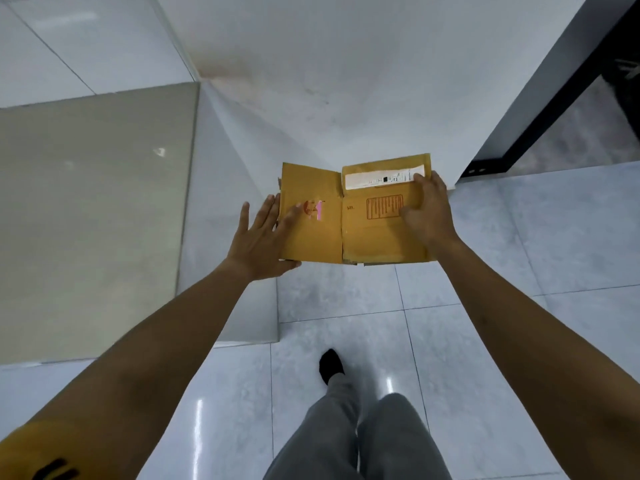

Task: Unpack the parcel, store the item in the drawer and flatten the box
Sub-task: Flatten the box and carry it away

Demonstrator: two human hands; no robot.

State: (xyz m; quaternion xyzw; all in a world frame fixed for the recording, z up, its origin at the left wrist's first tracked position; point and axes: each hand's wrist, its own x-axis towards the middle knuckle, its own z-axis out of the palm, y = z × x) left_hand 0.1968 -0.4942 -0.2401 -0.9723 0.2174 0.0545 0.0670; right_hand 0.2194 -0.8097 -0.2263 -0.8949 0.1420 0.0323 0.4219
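A flattened yellow-brown cardboard box (pixel 360 233) is held out in front of me above the floor, two panels side by side. A white shipping label sits along the top of its right panel, and a red printed frame lies below that label. My right hand (pixel 427 211) grips the right panel, thumb on its face and fingers over the edge. My left hand (pixel 263 240) lies flat with fingers spread against the left panel, thumb under its lower edge. No unpacked item or drawer is in view.
A white wall corner (pixel 277 81) rises just behind the box. A beige glossy panel (pixel 93 220) stands at the left. A dark door frame (pixel 540 112) opens at the right. Below are grey floor tiles (pixel 519 306), my grey trouser legs and a black shoe (pixel 330 365).
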